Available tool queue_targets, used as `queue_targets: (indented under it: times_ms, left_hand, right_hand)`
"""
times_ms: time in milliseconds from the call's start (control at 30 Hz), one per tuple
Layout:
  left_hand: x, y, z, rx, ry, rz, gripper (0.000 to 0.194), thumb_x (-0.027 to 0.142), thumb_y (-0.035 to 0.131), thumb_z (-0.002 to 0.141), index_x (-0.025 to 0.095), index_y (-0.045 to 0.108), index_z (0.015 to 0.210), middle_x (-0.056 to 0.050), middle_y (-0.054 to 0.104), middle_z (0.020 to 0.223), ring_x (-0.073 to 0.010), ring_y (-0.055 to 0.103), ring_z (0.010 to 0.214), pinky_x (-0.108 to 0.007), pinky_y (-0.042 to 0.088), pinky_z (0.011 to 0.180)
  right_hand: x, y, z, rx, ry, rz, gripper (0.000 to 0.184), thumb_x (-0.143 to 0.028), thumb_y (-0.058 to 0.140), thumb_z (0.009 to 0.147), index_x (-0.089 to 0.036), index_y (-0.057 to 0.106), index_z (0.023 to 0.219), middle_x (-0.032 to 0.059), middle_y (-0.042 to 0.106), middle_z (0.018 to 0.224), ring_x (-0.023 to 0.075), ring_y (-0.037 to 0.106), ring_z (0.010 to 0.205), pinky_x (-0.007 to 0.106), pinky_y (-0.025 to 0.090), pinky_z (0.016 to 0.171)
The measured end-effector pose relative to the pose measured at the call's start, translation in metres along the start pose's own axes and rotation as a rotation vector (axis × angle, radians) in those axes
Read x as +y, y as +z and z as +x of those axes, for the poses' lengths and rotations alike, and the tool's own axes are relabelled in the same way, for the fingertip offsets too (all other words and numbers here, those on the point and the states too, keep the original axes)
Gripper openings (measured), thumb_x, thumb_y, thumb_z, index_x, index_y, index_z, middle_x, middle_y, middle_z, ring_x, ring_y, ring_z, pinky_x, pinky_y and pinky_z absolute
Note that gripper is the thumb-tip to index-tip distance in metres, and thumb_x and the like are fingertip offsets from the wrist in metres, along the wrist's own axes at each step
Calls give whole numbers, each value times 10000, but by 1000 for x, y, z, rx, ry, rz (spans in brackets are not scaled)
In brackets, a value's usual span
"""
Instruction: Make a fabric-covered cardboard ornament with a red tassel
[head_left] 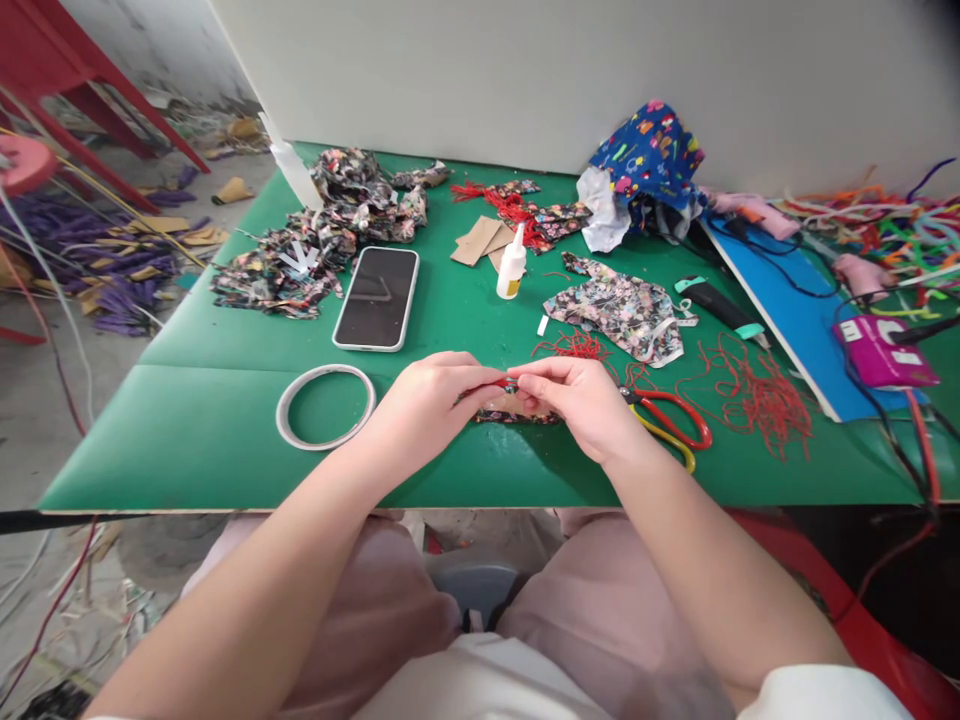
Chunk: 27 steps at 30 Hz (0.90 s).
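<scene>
Both hands meet at the front middle of the green table (pixel 225 420). My left hand (pixel 431 400) and my right hand (pixel 581 400) are closed in pinches on a small piece of flowered fabric with cardboard (pixel 517 408) and a bit of red cord (pixel 508 382) at its top. The piece rests low over the table. Red-and-yellow scissors (pixel 675 425) lie just right of my right hand. A white tape ring (pixel 325 405) lies left of my left hand.
A phone (pixel 377 297) lies face up behind the ring. A glue bottle (pixel 511 265) stands mid-table. Flowered fabric scraps (pixel 315 250) pile at the back left, another piece (pixel 622 310) at the right. Red threads (pixel 757 395), a blue board (pixel 787 300), a pink device (pixel 881 350) and pipe cleaners (pixel 892 225) fill the right.
</scene>
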<state>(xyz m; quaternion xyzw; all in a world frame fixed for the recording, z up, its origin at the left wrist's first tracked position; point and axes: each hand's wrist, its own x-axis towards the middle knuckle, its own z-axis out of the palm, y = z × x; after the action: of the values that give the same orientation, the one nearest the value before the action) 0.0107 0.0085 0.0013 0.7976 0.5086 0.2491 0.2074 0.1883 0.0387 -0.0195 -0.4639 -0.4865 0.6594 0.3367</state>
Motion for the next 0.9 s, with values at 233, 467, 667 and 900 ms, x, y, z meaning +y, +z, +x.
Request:
queue_targets:
  times_ms: [233, 467, 667, 900]
  left_hand:
    - [-2, -1, -2, 58, -9, 50, 249, 301, 467, 851, 190, 671, 941, -27, 671, 848, -154, 595, 785, -247, 440, 691]
    - [-4, 0, -4, 88, 47, 60, 229, 288, 469, 852, 198, 674, 899, -16, 671, 826, -138, 597, 770, -232, 445, 694]
    - [-5, 1, -5, 120, 48, 85, 219, 283, 488, 844, 186, 679, 890, -19, 672, 810, -140, 599, 760, -230, 448, 680]
    - [-7, 0, -8, 97, 4, 71, 243, 318, 481, 843, 190, 682, 883, -22, 674, 815, -147, 600, 762, -239, 447, 700]
  right_hand:
    - [1, -3, 0, -6, -64, -163, 188, -291, 684, 656, -185, 698, 811, 5, 678, 712, 91, 587, 612, 231, 474, 614]
    - [1, 1, 0, -76, -35, -170, 247, -365, 691, 640, -157, 683, 773, 3, 648, 641, 90, 545, 571, 226, 442, 563]
    - [0, 2, -1, -47, -69, -219, 196, -336, 670, 665, -155, 643, 738, -24, 594, 590, 69, 505, 539, 198, 407, 521]
    - [2, 1, -1, -97, -60, -289, 207, -361, 597, 728, -154, 602, 740, -15, 574, 606, 75, 504, 539, 196, 431, 487]
